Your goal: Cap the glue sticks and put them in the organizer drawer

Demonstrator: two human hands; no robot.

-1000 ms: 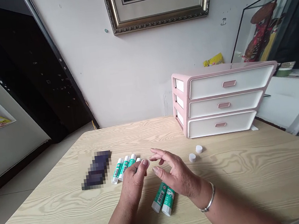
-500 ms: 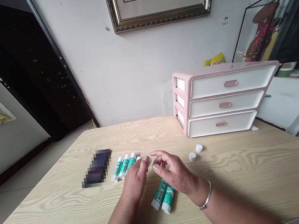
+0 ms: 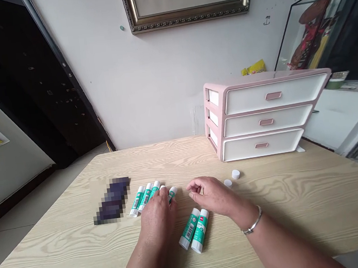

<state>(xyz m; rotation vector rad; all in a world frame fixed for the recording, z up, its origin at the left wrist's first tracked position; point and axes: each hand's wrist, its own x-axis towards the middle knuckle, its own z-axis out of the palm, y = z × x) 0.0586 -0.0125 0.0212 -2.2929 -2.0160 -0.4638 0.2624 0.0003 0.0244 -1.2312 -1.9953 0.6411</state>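
Note:
My left hand (image 3: 157,210) is closed on a green-and-white glue stick (image 3: 172,193) at the right end of a row. Several more glue sticks (image 3: 137,201) lie side by side there, some partly covered by my fingers. To the right, my right hand (image 3: 213,196) hovers with curled fingers, a gap between thumb and forefinger and nothing visible in it. Below it lie two larger glue sticks, one with its barcode up (image 3: 190,229) and one with a red label (image 3: 200,231). Beyond its knuckles are two white caps (image 3: 235,174).
A pink-and-white drawer unit (image 3: 262,121) stands at the back right of the wooden table (image 3: 275,226). On the left lies a dark, pixelated object (image 3: 113,201). A framed picture (image 3: 191,19) hangs on the wall behind.
My left hand has turned palm down and come down onto the row with a glue stick. My right hand has moved slightly right, away from the left. The view has shifted a little.

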